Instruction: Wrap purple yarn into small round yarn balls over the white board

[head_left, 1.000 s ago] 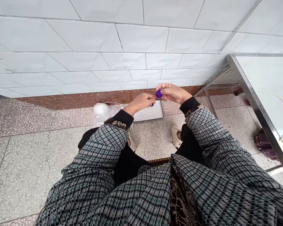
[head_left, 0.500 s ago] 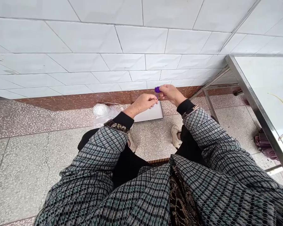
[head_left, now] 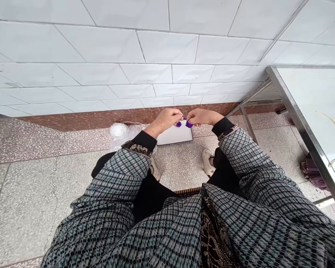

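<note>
My left hand point(head_left: 169, 117) and my right hand point(head_left: 202, 117) are raised side by side over a shallow white box point(head_left: 174, 137) on the floor. A short purple strand of yarn point(head_left: 184, 118) runs between their pinched fingertips. Below my right fingers hangs a small purple yarn piece point(head_left: 189, 124). Another purple yarn piece point(head_left: 178, 124) shows just under my left fingers. Whether the two pieces are one work joined by the strand, I cannot tell. Both hands are closed in a pinch, and my fingers partly hide the yarn.
On the floor left of the box lies a white ball of yarn point(head_left: 119, 130) with a clear plastic bag point(head_left: 121, 142). A tiled wall point(head_left: 167, 48) rises in front. At right stands a metal-framed table point(head_left: 298, 111) with a yellow strand point(head_left: 332, 121) on top; a dark purple bundle point(head_left: 314, 172) sits beneath.
My right hand has lowered and turned, so the purple piece now hangs below its fingers instead of above. A second purple piece has come into sight under my left fingers.
</note>
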`<state>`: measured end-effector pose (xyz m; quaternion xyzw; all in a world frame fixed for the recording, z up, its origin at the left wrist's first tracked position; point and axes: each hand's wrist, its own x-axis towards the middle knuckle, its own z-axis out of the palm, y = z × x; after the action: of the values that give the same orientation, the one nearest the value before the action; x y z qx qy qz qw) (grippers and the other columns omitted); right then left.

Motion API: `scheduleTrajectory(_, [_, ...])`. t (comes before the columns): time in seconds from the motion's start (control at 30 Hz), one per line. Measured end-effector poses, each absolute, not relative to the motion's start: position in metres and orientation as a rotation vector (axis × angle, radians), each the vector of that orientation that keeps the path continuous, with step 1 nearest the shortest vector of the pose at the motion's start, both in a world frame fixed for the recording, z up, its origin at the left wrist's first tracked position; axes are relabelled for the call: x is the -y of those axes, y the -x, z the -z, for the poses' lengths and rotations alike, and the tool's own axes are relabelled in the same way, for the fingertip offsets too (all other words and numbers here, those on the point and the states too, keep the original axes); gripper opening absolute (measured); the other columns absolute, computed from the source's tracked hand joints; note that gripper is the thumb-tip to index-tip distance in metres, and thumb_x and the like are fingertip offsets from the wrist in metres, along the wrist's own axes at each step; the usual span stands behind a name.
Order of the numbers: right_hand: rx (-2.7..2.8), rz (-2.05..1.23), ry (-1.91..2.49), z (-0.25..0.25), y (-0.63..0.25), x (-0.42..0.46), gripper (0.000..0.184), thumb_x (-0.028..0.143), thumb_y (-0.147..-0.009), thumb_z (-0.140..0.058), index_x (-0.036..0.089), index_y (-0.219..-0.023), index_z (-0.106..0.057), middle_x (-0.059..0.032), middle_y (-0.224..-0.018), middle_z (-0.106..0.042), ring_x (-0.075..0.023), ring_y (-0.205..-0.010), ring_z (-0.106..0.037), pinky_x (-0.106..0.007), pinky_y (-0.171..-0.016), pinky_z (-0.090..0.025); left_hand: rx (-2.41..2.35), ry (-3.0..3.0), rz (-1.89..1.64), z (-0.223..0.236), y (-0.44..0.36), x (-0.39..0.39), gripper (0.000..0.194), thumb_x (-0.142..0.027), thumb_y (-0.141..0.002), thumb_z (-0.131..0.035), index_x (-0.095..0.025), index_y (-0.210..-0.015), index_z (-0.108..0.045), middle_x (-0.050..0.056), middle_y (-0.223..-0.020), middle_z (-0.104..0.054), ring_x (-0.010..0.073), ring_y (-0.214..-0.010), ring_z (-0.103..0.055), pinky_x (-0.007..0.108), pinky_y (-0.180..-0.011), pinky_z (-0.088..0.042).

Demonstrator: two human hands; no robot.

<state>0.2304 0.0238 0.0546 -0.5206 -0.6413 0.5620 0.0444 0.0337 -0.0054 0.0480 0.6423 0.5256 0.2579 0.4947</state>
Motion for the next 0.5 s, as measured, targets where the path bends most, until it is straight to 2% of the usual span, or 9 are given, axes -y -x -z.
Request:
scheduleTrajectory(0.07, [1.874,-1.511,1.73,-0.051,-0.224,-0.024,0.027,-0.006,-0.083,-0.07,0.017,-0.071,-0.063,0.0036,-0.05,-0.056,-0.009,-0.044,-0.049,-0.02,-0.044,-0.037,-1.209,-1.55,-0.605,-0.051,-0.036,0.009,0.025,-0.003,-0.083,-0.054,-0.017,-0.065,-0.065,-0.003,-0.051,-0.054,0.0102,-0.052,-0.05,0.023,-0.059,-0.04])
scheduleTrajectory(0.13, [1.631,-1.451,1.727,-0.05,-0.219,-0.025,0.028,-0.004,-0.088,-0.065,0.018,-0.073,-0.058,0.0046,-0.048,-0.054,-0.0089,-0.044,-0.046,-0.019,-0.043,-0.035,-1.17,-1.529,-0.585,-0.053,-0.039,0.012,0.026,-0.002,-0.085,-0.054,-0.017,-0.065,-0.064,-0.003,-0.053,-0.054,0.0096,-0.052,-0.05,0.023,-0.059,-0.041])
scheduleTrajectory(0.27, [1.235,-1.733,1.413,-0.057,-0.218,-0.025,0.024,0.004,-0.097,-0.056,0.02,-0.079,-0.053,0.0069,-0.049,-0.05,-0.0076,-0.044,-0.042,-0.017,-0.046,-0.034,-1.197,-1.493,-0.571,-0.052,-0.041,0.012,0.028,-0.001,-0.087,-0.054,-0.016,-0.064,-0.062,-0.003,-0.056,-0.053,0.0085,-0.052,-0.048,0.022,-0.056,-0.04])
scheduleTrajectory(0.4, [1.413,-1.971,1.204,-0.065,-0.225,-0.022,0.014,0.006,-0.093,-0.061,0.017,-0.084,-0.06,0.0053,-0.054,-0.057,-0.0071,-0.045,-0.044,-0.018,-0.046,-0.034,-1.272,-1.517,-0.532,-0.049,-0.037,0.007,0.025,-0.003,-0.087,-0.059,-0.016,-0.066,-0.065,-0.002,-0.057,-0.056,0.0091,-0.052,-0.049,0.023,-0.057,-0.04])
scheduleTrajectory(0.5, [1.699,-1.986,1.211,-0.064,-0.23,-0.021,0.014,0.002,-0.088,-0.063,0.015,-0.083,-0.066,0.0052,-0.054,-0.058,-0.0069,-0.046,-0.045,-0.018,-0.047,-0.036,-1.299,-1.584,-0.527,-0.048,-0.034,0.004,0.026,-0.004,-0.085,-0.059,-0.016,-0.062,-0.064,-0.003,-0.055,-0.054,0.0096,-0.052,-0.047,0.025,-0.056,-0.036])
